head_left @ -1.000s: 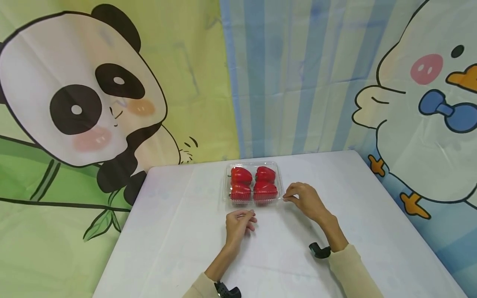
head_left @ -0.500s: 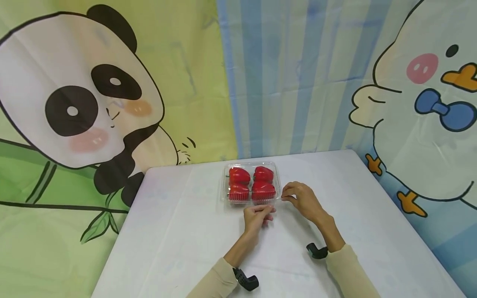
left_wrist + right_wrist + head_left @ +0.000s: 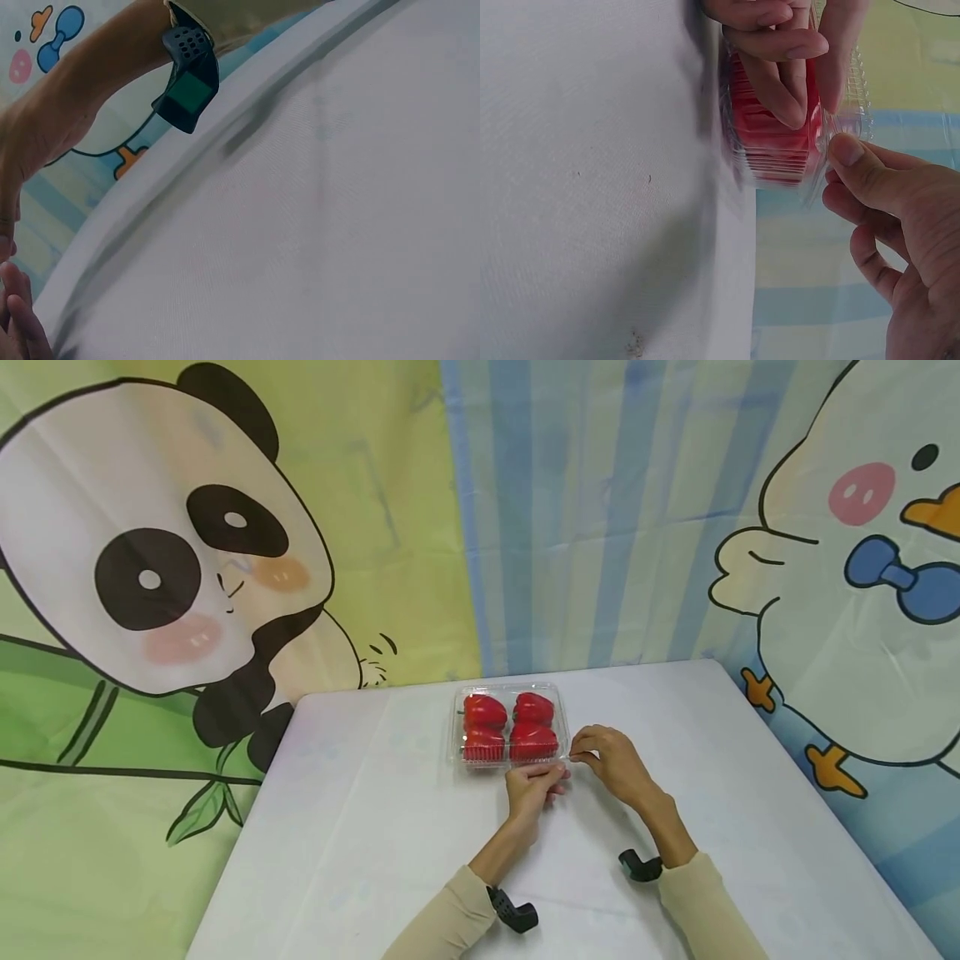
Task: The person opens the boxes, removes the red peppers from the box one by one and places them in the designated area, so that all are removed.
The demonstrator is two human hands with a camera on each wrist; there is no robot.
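Observation:
A clear plastic clamshell box (image 3: 455,752) holds several red bell peppers (image 3: 486,712) near the table's far edge. At its front right corner my right hand (image 3: 618,764) pinches the rim between thumb and index finger. Beside those fingertips, my left hand (image 3: 531,789) reaches along the front rim. The right wrist view puts the left hand's thumb and straight index finger on either side of the rim, a small gap between them; contact is unclear. Only part of the left fingers (image 3: 22,315) shows in the left wrist view, and the box is out of sight there.
A white cloth covers the table (image 3: 360,835). Behind it hangs a printed curtain (image 3: 577,527) with a panda and a white bird. Each wrist carries a black camera mount (image 3: 641,865).
My left hand has moved right and slightly forward along the box's front, up to the right hand's fingertips. The right hand keeps its pinch at the corner, and the box has stayed in place.

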